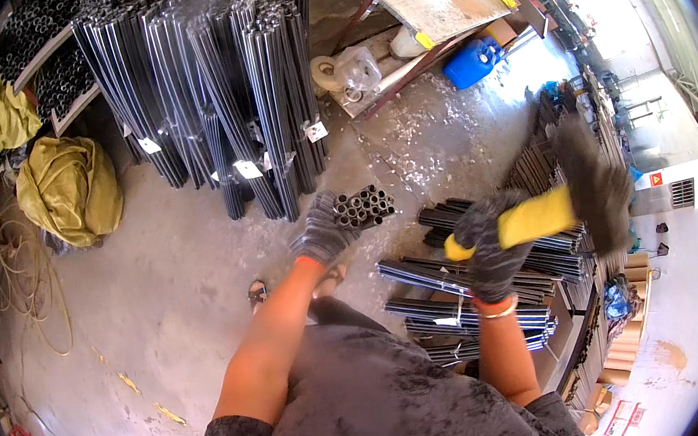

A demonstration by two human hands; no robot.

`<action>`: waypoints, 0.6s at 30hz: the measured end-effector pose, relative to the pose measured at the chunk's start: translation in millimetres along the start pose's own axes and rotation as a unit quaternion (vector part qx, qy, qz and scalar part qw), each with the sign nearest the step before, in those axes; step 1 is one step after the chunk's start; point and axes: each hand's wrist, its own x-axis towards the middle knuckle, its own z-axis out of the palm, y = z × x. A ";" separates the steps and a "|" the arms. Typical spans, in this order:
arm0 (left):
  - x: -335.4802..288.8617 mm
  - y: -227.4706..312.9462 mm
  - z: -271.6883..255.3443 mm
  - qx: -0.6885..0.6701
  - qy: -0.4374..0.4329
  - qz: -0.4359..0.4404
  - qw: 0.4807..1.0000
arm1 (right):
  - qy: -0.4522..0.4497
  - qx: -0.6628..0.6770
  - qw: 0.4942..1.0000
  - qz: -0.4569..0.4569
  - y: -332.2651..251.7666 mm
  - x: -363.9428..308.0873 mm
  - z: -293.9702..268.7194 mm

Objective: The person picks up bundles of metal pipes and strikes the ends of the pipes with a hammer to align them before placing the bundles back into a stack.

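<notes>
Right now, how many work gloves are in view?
2: one on the left hand, touching an upright tube bundle; one on the right hand, gripping a yellow handle. Others may be hidden.

From the wearer's head, one fisheye view looks down past the close torso (362,406) toward the floor (160,300).

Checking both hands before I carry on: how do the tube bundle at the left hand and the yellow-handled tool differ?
The tube bundle shows many open round ends; the yellow-handled tool has one bulky dark head. The bundle looks dark grey, while the tool's handle is bright yellow. The bundle looks fairly sharp; the tool's head is blurred. Both are at gloved hands: left hand, right hand.
</notes>
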 end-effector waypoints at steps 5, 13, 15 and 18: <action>-5.0 29.8 44.5 0.376 -0.056 0.180 0.907 | -0.177 -0.323 0.909 0.195 87.1 -64.7 -6.1; 5.4 -11.6 7.1 0.459 -0.026 0.147 0.876 | 0.001 -0.008 0.999 0.051 -26.8 -13.8 -16.4; 0.8 22.4 33.8 0.582 -0.043 0.144 0.799 | -0.065 -0.182 0.979 0.063 20.7 -54.3 -19.3; -6.2 22.3 40.2 0.414 -0.073 0.101 0.902 | -0.137 -0.270 0.929 0.214 63.2 -89.0 -10.4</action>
